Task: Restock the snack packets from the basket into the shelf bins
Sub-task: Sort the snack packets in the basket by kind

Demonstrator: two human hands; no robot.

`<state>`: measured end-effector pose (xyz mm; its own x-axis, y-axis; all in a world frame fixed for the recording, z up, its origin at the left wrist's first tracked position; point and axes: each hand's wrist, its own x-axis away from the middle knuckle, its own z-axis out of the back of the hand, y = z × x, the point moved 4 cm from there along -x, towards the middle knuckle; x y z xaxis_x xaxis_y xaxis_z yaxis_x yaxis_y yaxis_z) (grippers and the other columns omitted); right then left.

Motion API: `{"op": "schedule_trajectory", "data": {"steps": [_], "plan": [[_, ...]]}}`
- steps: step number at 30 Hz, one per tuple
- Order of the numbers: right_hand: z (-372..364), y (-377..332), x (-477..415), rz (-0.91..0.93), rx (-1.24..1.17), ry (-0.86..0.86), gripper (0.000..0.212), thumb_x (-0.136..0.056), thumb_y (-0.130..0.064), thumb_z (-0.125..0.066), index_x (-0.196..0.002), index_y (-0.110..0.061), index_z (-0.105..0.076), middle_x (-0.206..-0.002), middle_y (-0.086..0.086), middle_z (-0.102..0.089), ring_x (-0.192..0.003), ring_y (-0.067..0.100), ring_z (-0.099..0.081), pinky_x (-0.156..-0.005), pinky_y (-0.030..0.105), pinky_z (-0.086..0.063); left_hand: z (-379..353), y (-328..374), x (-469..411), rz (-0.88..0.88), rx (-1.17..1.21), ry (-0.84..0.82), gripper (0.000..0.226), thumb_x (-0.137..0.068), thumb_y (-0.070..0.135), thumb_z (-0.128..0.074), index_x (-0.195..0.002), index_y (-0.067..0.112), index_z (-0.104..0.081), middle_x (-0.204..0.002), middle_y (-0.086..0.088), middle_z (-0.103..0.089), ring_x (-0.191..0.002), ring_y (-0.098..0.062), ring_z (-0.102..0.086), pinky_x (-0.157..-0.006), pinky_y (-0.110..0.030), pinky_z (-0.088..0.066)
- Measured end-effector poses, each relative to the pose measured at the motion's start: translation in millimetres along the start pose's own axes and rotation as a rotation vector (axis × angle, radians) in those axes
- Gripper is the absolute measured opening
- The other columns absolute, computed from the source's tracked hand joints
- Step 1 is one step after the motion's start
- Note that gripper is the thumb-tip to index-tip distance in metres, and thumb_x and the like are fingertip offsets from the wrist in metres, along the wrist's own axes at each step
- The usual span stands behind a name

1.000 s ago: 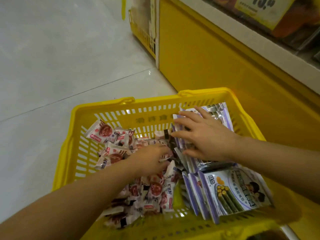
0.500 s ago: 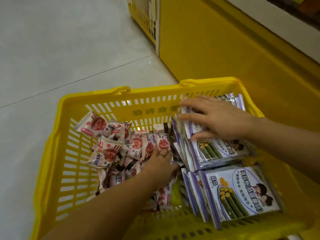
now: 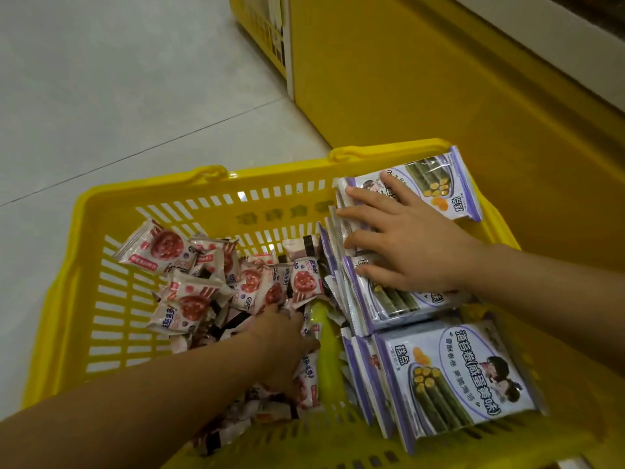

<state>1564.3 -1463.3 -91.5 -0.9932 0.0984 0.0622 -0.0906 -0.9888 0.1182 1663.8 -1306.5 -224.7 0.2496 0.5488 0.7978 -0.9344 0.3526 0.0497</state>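
Observation:
A yellow plastic basket (image 3: 152,191) sits on the floor below me. Its left half holds a heap of small pink-and-white snack packets (image 3: 189,299). Rows of purple seaweed-roll packets (image 3: 456,377) stand in its right half. My left hand (image 3: 284,336) reaches down into the small packets, and its fingers are hidden among them. My right hand (image 3: 412,245) lies flat with spread fingers over the far purple packets. One purple packet (image 3: 436,187) under that hand lies face up against the far rim.
A yellow shelf base (image 3: 422,79) rises right behind the basket, with a white ledge (image 3: 541,42) above it. Pale floor tiles (image 3: 101,96) stretch to the left. A lime-green strip (image 3: 324,353) lies in the basket between the two kinds of packets.
My left hand has sunk deeper into the small packets and toward me. My right hand has shifted toward the far rim, and a purple packet now shows face up beyond it.

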Motion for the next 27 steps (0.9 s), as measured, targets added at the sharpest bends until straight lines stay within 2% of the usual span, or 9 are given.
{"op": "schedule_trajectory", "data": {"steps": [2, 4, 6, 8, 12, 15, 20, 25, 27], "plan": [[-1.4, -0.9, 0.7, 0.004, 0.007, 0.017, 0.040, -0.088, -0.052, -0.046, -0.108, -0.025, -0.067, -0.140, 0.008, -0.051, -0.142, 0.030, -0.031, -0.114, 0.061, -0.018, 0.5, -0.1, -2.5, 0.020, 0.002, 0.023, 0.084, -0.084, 0.066, -0.053, -0.150, 0.028, -0.017, -0.142, -0.026, -0.032, -0.109, -0.041, -0.050, -0.091, -0.049, -0.041], [-2.0, -1.4, 0.7, 0.013, 0.005, 0.038, 0.039, -0.089, -0.052, -0.046, -0.108, -0.025, -0.068, -0.140, 0.007, -0.052, -0.141, 0.030, -0.032, -0.114, 0.061, -0.019, 0.2, -2.1, -2.6, 0.025, 0.023, 0.036, 0.076, -0.087, 0.054, -0.058, -0.148, 0.026, -0.022, -0.135, -0.026, -0.037, -0.087, -0.034, -0.053, -0.075, -0.042, -0.046], [-2.3, -1.0, 1.1, 0.017, 0.009, 0.061, 0.039, -0.089, -0.051, -0.046, -0.107, -0.025, -0.068, -0.139, 0.007, -0.053, -0.140, 0.030, -0.034, -0.114, 0.061, -0.019, -1.7, -3.2, 0.6, 0.004, 0.084, 0.076, 0.068, -0.089, 0.046, -0.059, -0.145, 0.026, -0.026, -0.135, -0.024, -0.036, -0.061, -0.024, -0.042, -0.054, -0.033, -0.040], [-3.6, -0.5, 1.7, 0.020, 0.023, 0.079, 0.040, -0.090, -0.052, -0.043, -0.106, -0.025, -0.069, -0.139, 0.007, -0.053, -0.140, 0.030, -0.035, -0.114, 0.061, -0.020, -4.7, -6.4, 6.3, -0.013, 0.142, 0.126, 0.064, -0.091, 0.038, -0.058, -0.145, 0.027, -0.026, -0.139, -0.023, -0.030, -0.054, -0.021, -0.037, -0.047, -0.031, -0.033], [-7.4, 0.1, 2.0, 0.027, 0.031, 0.080, 0.041, -0.090, -0.052, -0.041, -0.106, -0.026, -0.068, -0.138, 0.007, -0.053, -0.140, 0.030, -0.034, -0.114, 0.061, -0.019, -0.6, -16.4, 27.1, -0.007, 0.151, 0.274, 0.055, -0.095, 0.031, -0.052, -0.144, 0.029, -0.026, -0.146, -0.020, -0.024, -0.069, -0.024, -0.045, -0.058, -0.035, -0.041], [-8.4, 0.1, 1.4, 0.017, 0.038, 0.071, 0.039, -0.090, -0.052, -0.044, -0.105, -0.026, -0.068, -0.138, 0.007, -0.053, -0.140, 0.030, -0.034, -0.114, 0.060, -0.019, 13.0, -25.6, 56.6, 0.013, 0.163, 0.412, 0.050, -0.097, 0.043, -0.047, -0.143, 0.030, -0.030, -0.145, -0.018, -0.028, -0.093, -0.027, -0.056, -0.075, -0.038, -0.050], [-7.0, 1.1, 1.0, 0.019, 0.027, 0.074, 0.042, -0.090, -0.053, -0.039, -0.104, -0.025, -0.068, -0.136, 0.007, -0.054, -0.139, 0.031, -0.035, -0.113, 0.061, -0.020, 36.9, -46.1, 124.5, 0.082, 0.181, 0.612, 0.048, -0.089, 0.052, -0.057, -0.132, 0.041, -0.040, -0.144, -0.013, -0.035, -0.079, -0.020, -0.064, -0.067, -0.033, -0.053], [-7.4, 0.7, 1.4, 0.023, 0.027, 0.084, 0.047, -0.091, -0.052, -0.034, -0.100, -0.023, -0.069, -0.134, 0.009, -0.056, -0.138, 0.032, -0.037, -0.112, 0.061, -0.021, 20.1, -56.4, 181.0, 0.149, 0.542, 0.552, 0.042, -0.082, 0.062, -0.058, -0.119, 0.048, -0.043, -0.146, 0.005, -0.017, -0.105, -0.015, -0.059, -0.086, -0.032, -0.050], [-6.6, -0.2, 1.1, 0.022, 0.023, 0.088, 0.048, -0.091, -0.052, -0.033, -0.098, -0.022, -0.070, -0.133, 0.009, -0.057, -0.138, 0.033, -0.038, -0.112, 0.061, -0.021, -6.8, -46.0, 185.8, 0.306, 0.445, 0.397, 0.044, -0.085, 0.065, -0.048, -0.119, 0.037, -0.046, -0.155, 0.002, 0.000, -0.122, -0.023, -0.052, -0.092, -0.035, -0.048]]}}
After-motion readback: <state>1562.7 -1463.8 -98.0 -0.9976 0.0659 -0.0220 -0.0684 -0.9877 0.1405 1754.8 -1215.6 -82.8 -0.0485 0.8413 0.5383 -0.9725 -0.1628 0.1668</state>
